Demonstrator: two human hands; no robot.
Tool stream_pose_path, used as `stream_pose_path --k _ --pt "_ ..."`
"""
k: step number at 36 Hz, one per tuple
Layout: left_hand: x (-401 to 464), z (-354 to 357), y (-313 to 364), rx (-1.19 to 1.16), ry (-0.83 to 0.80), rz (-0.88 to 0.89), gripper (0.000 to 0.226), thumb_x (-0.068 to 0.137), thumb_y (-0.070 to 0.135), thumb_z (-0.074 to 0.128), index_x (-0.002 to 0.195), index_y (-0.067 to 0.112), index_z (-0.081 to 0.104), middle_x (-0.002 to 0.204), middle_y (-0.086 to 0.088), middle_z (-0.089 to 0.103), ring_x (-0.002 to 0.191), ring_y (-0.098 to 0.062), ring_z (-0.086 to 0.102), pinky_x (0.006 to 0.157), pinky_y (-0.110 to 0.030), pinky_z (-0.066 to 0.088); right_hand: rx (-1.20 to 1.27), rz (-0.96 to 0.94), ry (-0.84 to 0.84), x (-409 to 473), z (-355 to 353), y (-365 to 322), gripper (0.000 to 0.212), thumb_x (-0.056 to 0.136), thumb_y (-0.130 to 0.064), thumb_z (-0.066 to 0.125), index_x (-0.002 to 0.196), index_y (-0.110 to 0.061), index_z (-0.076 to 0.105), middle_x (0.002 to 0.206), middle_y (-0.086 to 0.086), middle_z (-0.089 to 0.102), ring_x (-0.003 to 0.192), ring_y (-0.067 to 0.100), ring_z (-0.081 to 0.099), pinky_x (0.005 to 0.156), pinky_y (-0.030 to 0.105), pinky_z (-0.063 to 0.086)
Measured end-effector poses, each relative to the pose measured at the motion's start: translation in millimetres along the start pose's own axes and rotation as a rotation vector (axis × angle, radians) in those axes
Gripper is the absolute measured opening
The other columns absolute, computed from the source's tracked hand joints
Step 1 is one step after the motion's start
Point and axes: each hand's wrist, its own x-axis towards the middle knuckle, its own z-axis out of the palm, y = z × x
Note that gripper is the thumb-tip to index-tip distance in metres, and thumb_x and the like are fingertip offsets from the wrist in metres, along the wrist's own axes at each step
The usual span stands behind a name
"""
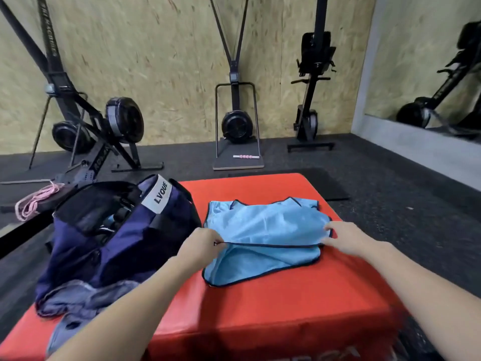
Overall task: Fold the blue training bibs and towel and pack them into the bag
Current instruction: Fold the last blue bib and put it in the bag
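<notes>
Light-blue mesh training bib with dark trim [263, 230] lies on red padded box [260, 308]. Left hand [200, 247] and right hand [348, 238] each pinch its folded edge. Open navy fabric bag [109, 246] just left.

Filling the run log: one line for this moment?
step: folding bib | left hand: pinches hem | right hand: on bib edge | bag: open

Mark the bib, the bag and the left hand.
blue bib [263, 227], head view, middle of the upper layer.
bag [86, 256], head view, navy side panel.
left hand [201, 247], head view, back of hand.
</notes>
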Motion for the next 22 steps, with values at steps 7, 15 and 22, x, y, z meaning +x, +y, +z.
stream_pose_path --k 7,15,22 --pt "-26 47 -9 0.157 0.054 0.054 0.021 0.094 0.037 0.059 0.106 0.028 0.073 0.122 0.005 0.057 0.110 -0.025 0.049 0.080 -0.035 0.048 -0.012 -0.066 0.116 -26 44 -6 0.038 0.096 -0.027 0.061 0.132 -0.014 0.058 0.133 0.001 0.058 0.129 0.020 0.048 0.107 0.030 0.035" --pt "-45 80 -4 -0.052 -0.074 0.207 0.019 0.086 0.047 0.064 0.094 0.033 0.073 0.082 0.015 0.064 0.083 -0.006 0.051 0.080 -0.034 0.049 0.024 -0.366 -0.100 -45 76 -62 0.028 0.097 -0.035 0.060 0.121 -0.023 0.065 0.118 -0.012 0.062 0.112 0.004 0.054 0.099 0.020 0.039" --pt "-32 87 -3 -0.056 -0.028 0.189 0.013 0.093 0.031 0.062 0.097 0.023 0.072 0.085 0.013 0.050 0.096 -0.015 0.054 0.085 -0.030 0.045 0.015 -0.460 -0.093 -27 112 -97 0.035 0.097 -0.042 0.059 0.126 -0.024 0.063 0.120 -0.008 0.059 0.117 0.011 0.049 0.104 0.026 0.037"
